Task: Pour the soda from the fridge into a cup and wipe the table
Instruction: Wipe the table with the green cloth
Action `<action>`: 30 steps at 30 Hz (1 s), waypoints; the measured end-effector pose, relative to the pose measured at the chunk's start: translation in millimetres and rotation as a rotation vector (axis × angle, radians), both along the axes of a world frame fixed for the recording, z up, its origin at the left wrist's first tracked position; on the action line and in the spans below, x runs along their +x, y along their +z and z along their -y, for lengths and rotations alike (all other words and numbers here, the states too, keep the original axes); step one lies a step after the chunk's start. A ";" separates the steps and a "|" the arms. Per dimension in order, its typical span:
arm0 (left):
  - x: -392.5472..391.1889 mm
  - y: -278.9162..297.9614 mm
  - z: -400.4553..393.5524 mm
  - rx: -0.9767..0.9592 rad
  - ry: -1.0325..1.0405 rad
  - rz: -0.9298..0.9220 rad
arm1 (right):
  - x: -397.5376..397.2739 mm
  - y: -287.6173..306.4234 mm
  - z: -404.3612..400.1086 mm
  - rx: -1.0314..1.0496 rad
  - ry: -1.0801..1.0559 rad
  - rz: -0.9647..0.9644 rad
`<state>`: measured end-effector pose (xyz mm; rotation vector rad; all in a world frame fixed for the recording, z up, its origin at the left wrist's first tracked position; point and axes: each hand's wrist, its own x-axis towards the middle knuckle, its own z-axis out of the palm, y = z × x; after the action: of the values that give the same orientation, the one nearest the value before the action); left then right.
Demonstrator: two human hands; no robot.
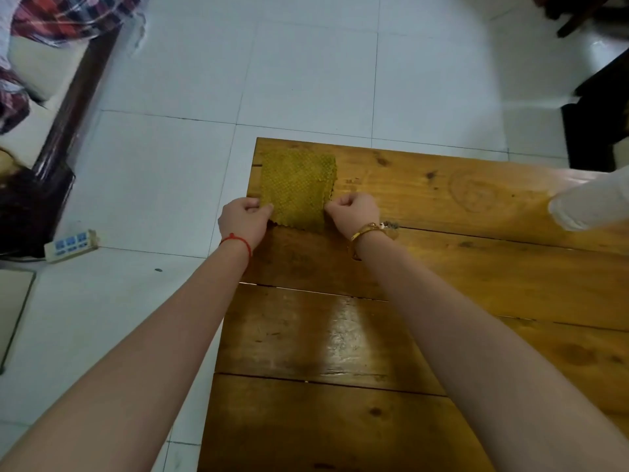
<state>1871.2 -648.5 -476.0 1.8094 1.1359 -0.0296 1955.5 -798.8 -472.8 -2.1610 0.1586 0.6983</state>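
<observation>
Head view: both hands (left hand, right hand) pinch cloth on table.

A white power strip with blue sockets lies on the pale tiled floor. A plaid cloth drapes over dark wooden furniture at far left. Dark furniture stands at right.

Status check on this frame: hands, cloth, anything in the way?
Left hand and right hand each pinch a near corner of the green cloth. Cloth flat at table corner. Nothing in the way.
</observation>
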 end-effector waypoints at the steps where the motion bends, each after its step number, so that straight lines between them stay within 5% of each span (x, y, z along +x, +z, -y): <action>1: -3.0 0.9 -0.6 -0.048 0.004 0.024 | -4.2 3.6 1.4 0.053 -0.019 -0.012; 4: -14.7 11.3 7.5 -0.276 0.074 0.108 | -20.3 14.2 7.5 0.295 -0.209 -0.146; 7: -33.4 25.9 28.5 -0.506 0.154 0.158 | -43.6 21.3 19.4 0.710 -0.598 -0.476; 12: -73.1 40.5 67.0 -0.601 0.104 0.099 | -94.1 32.3 48.3 1.043 -0.902 -0.634; 23: -140.5 51.7 133.5 0.093 -0.508 -0.008 | -138.6 65.9 142.4 0.879 -0.940 -0.615; 27: -171.2 42.3 162.4 0.386 -0.692 0.047 | -147.0 73.8 208.1 0.501 -0.927 -0.252; 30: -194.9 29.7 186.2 0.505 -0.828 0.002 | -161.4 77.5 260.1 0.118 -0.616 0.173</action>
<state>1676.3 -834.7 -446.3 2.6218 0.3261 -0.2420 1794.1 -1058.9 -395.3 -1.8969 0.6400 0.1603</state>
